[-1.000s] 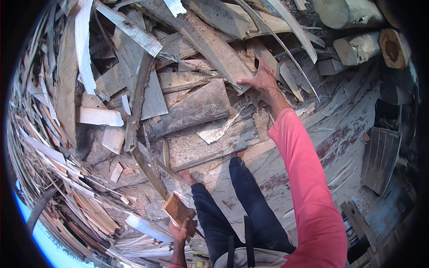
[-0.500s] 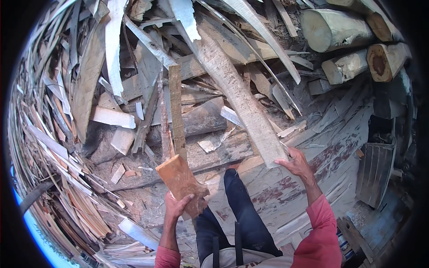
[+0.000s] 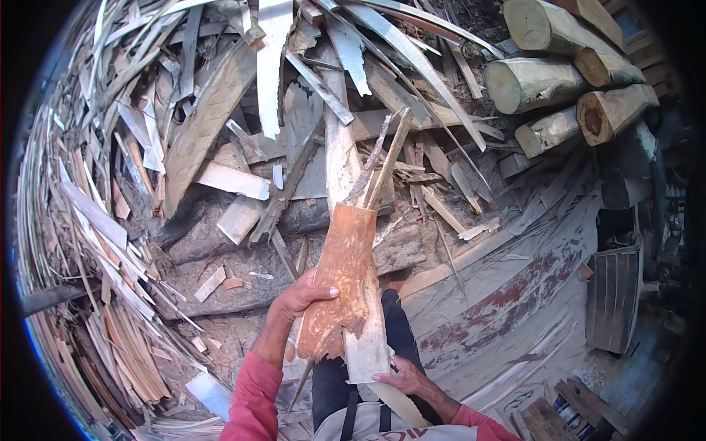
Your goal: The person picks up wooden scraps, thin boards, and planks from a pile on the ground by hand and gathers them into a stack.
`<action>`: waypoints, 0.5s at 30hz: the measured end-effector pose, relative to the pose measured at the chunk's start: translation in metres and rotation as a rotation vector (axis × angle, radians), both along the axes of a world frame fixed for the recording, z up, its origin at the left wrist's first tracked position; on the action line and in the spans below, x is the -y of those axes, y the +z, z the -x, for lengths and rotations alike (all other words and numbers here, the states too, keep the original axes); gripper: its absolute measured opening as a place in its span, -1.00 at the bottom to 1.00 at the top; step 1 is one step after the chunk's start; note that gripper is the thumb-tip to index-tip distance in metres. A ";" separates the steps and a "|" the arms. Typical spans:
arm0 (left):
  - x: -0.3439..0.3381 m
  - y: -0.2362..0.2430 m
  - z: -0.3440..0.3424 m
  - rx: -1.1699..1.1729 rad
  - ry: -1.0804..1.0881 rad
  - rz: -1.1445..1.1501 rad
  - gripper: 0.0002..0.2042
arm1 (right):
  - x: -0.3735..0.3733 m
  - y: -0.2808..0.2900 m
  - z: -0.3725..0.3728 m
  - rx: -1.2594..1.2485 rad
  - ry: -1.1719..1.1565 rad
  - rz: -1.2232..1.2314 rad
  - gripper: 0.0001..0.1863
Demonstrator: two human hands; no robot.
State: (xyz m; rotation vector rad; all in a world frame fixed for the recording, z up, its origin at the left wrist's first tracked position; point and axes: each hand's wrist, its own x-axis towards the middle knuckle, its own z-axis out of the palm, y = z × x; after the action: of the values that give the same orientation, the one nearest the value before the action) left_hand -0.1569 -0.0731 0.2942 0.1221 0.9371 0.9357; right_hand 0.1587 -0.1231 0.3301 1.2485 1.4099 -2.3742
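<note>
My left hand (image 3: pixel 300 295) grips the left edge of a reddish-brown slab of bark (image 3: pixel 340 281), held upright in front of me. Behind the bark runs a long pale wooden plank (image 3: pixel 340 158), which reaches up into the scrap pile. My right hand (image 3: pixel 403 378) holds the plank's lower end near my waist. Two thin sticks (image 3: pixel 384 162) stick up from the top of the bark. Both sleeves are pink. My dark trousers show below the wood.
A big heap of wood offcuts and bark strips (image 3: pixel 184 162) fills the left and the top. Cut logs (image 3: pixel 559 81) are stacked at the upper right. A worn painted board (image 3: pixel 507 294) lies on the ground to the right, beside a dark ribbed bin (image 3: pixel 616 298).
The right hand came down from the pile, drawing the long plank toward me. The left hand raised the bark slab against the plank. The view tilted up.
</note>
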 end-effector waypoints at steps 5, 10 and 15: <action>0.043 0.016 0.051 0.039 -0.060 0.014 -0.34 | 0.082 -0.022 0.034 -0.277 -0.149 0.223 -0.37; 0.123 0.065 0.119 -0.027 -0.044 0.055 -0.40 | 0.127 -0.034 0.096 -0.217 -0.409 0.529 -0.59; 0.220 0.089 0.146 -0.084 0.138 0.116 -0.36 | 0.125 -0.052 0.179 -0.193 -0.445 0.217 -0.68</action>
State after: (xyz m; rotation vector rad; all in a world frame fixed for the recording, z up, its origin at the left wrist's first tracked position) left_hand -0.3027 -0.2934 0.3833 -0.0017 1.0855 1.0065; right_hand -0.0208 -0.2484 0.2783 1.4239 0.9509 -2.9139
